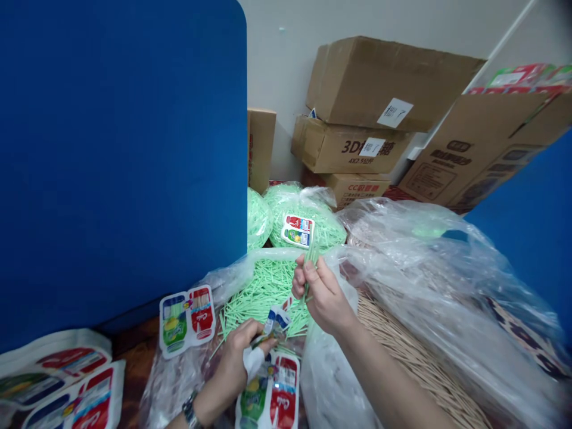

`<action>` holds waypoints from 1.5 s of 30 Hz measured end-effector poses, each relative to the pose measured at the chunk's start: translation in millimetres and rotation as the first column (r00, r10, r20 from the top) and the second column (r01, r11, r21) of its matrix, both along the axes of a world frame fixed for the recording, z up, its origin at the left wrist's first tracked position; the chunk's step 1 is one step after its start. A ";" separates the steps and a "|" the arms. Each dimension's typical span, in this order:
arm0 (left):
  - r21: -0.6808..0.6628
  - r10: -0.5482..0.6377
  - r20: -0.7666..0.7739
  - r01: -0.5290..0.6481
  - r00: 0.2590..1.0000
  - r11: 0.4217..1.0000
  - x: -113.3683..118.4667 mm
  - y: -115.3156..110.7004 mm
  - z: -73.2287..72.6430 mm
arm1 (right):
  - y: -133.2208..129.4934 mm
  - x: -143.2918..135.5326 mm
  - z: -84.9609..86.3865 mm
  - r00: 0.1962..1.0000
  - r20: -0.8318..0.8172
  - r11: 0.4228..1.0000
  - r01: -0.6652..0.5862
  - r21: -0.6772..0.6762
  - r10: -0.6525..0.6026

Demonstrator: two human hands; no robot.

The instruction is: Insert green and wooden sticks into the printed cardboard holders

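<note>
My right hand (325,296) is closed around a small bundle of thin pale-green sticks (311,253), held upright. Lower and to the left, my left hand (239,353) grips a printed bottle-shaped pouch (277,322), which is bent and partly hidden by the fingers. Below both hands lies an opened clear plastic bag with a heap of loose green sticks (263,277). Close under my left hand is a flat white pouch (286,390) printed with a green and a red cola bottle. A similar pouch (187,320), showing sticks through its windows, rests on the plastic to the left.
To the right, a large clear bag (429,256) contains tan sticks (411,345). Behind stand tied bags of green sticks (279,202), one with a pouch (298,231) on top. Cardboard boxes (357,89) are stacked by the wall. A blue panel (120,149) borders the left; more pouches (84,396) lie lower left.
</note>
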State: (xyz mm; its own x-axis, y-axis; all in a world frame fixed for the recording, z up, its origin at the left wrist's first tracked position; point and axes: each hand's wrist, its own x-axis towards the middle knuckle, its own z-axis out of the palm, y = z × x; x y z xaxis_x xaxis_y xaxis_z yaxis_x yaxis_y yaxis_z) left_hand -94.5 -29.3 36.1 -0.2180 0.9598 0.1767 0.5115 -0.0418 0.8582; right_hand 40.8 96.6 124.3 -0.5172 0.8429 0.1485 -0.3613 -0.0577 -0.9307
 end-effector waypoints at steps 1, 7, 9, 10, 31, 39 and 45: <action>0.009 -0.001 -0.003 0.001 1.000 1.000 0.1 0.3 3.7 | -1.4 -0.2 -2.7 1.000 0.021 1.000 -0.009 0.008 0.009; -0.013 -0.085 -0.047 0.084 0.995 0.996 0.6 -2.6 8.1 | -0.1 -2.9 -9.5 0.999 0.021 0.999 0.034 0.001 -0.034; -0.027 -0.074 -0.008 0.074 0.997 0.997 0.8 -3.3 0.5 | 2.7 -3.4 -8.5 0.997 -0.008 0.997 0.073 0.004 -0.073; -0.033 -0.058 0.015 0.058 0.998 0.998 0.8 -3.1 -3.5 | 3.4 -3.7 -8.2 0.995 -0.020 0.995 0.099 0.014 -0.098; 0.186 0.012 -0.071 0.001 0.997 0.982 9.7 8.9 -7.8 | -37.8 -21.7 -20.4 0.890 0.118 0.867 0.386 0.313 -0.439; 0.250 0.011 -0.043 0.000 0.999 0.968 5.8 12.5 -6.3 | -42.3 -9.9 -43.2 0.862 0.318 0.812 0.165 0.560 -0.395; 0.273 -0.013 -0.058 0.028 0.998 0.962 0.7 16.7 10.5 | -28.9 -0.4 -35.5 0.880 0.338 0.788 0.063 0.612 -0.333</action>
